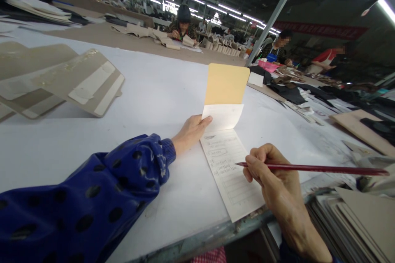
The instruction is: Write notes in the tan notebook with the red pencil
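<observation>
And here's the notepad (240, 204), lying open right by the near edge of the white tabletop (163, 90), its lowest corner down at the rim. Its yellow cover (227, 84) stands tipped up at the far end, a few white leaves (222, 116) folded up with it. The left hand (191, 130) has those leaves pinched at their left edge, thumb on top, the other fingers mostly out of sight. A blue sleeve (120, 185) with dark spots trails back toward the near left of the tabletop.

Over on the right, the right hand (274, 181) grasps a dark red pencil (314, 168) between thumb and fingers — sharpened tip pointing left, right at the handwritten lines, though I can't tell whether it touches the paper. Below the writing, the ruled rows look blank.

Beige panels (106, 74) with pale strips overlap on the tabletop's left side, well apart from the notepad. Past the near edge, lower right, sits a stack of boards (364, 218). Beyond the far edge — a person in a dark cap (184, 14) bends over beige pieces (137, 30).
</observation>
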